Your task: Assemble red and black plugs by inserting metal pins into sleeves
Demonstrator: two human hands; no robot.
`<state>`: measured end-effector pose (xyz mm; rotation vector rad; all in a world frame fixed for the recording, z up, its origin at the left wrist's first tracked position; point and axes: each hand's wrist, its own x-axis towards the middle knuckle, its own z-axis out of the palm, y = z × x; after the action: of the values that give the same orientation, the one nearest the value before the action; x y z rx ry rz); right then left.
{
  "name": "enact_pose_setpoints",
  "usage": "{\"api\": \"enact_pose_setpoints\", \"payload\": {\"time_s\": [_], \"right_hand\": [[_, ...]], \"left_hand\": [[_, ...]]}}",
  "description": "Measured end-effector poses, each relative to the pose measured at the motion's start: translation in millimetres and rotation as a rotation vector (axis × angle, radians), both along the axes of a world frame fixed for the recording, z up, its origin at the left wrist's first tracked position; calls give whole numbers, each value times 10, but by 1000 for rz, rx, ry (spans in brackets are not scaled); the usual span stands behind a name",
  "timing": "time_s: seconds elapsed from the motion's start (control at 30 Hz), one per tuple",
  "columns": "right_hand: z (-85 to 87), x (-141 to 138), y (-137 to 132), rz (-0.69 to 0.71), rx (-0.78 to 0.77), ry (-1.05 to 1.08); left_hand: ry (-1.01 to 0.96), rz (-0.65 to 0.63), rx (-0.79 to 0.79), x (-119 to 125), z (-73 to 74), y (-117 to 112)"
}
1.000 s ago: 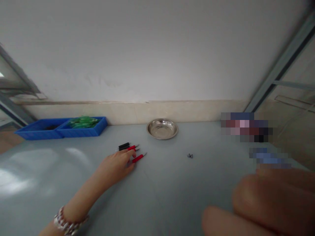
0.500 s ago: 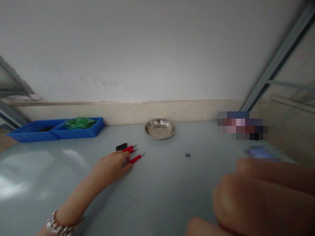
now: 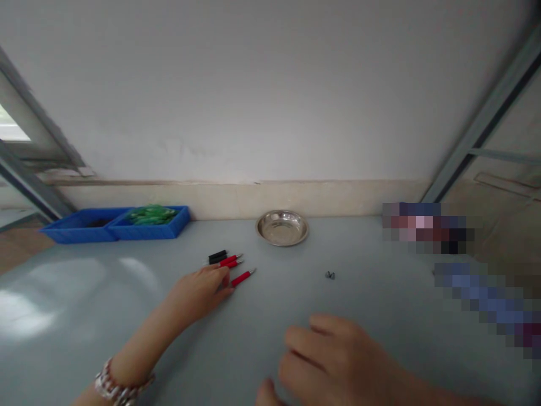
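On the grey table (image 3: 380,293), the left hand (image 3: 202,292) is lying flat with fingers stretched out, fingertips touching the red-handled tools (image 3: 236,269); the hand is covering their near ends, so how many lie there is hard to tell. A black piece (image 3: 217,256) is sitting just behind them. Near the bottom edge, the right hand (image 3: 342,366) is hovering blurred and partly cut off, fingers loosely curled, gripping nothing visible. A small dark bit (image 3: 330,275), too tiny to identify, is lying well apart, before a steel dish (image 3: 282,228).
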<state>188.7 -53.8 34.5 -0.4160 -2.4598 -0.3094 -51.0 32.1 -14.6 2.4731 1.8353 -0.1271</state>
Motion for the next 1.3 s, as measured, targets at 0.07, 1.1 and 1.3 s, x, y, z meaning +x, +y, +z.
{"api": "enact_pose_setpoints", "payload": {"time_s": [0.07, 1.1, 1.3], "right_hand": [[-62, 129, 167, -75, 23, 7], [-588, 314, 656, -201, -1048, 263], [-602, 311, 667, -172, -1161, 341]], "left_hand": [[11, 7, 6, 6, 0, -9], [-229, -397, 142, 637, 162, -384], [-286, -368, 193, 632, 139, -383]]}}
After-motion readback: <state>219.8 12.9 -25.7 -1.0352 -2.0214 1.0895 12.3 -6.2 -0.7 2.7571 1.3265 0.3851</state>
